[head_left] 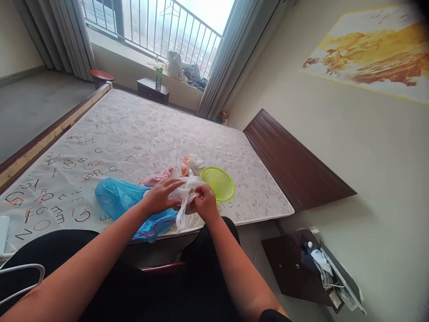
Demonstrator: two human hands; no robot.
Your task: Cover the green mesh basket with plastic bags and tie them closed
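Note:
Over the near edge of the mattress, both hands are on a white plastic bag (182,193) whose loose end hangs down between them. My left hand (161,196) lies around the bag's left side, fingers curved over it. Pinched at the right side, the bag is in the closed fingers of my right hand (205,201). What the bag contains cannot be made out. A crumpled blue plastic bag (120,197) lies beneath and left of my hands, with a pink cloth (157,177) behind it. Just beyond my right hand rests a yellow-green mesh basket (219,183), beside a white-and-orange plastic bag (192,164).
The letter-printed mattress (134,129) stretches toward the window. A dark headboard (295,165) stands on the right. At lower right is a nightstand (284,264) with clothes on it. A green glass (158,77) tops the far nightstand (152,91), near a red stool (101,75).

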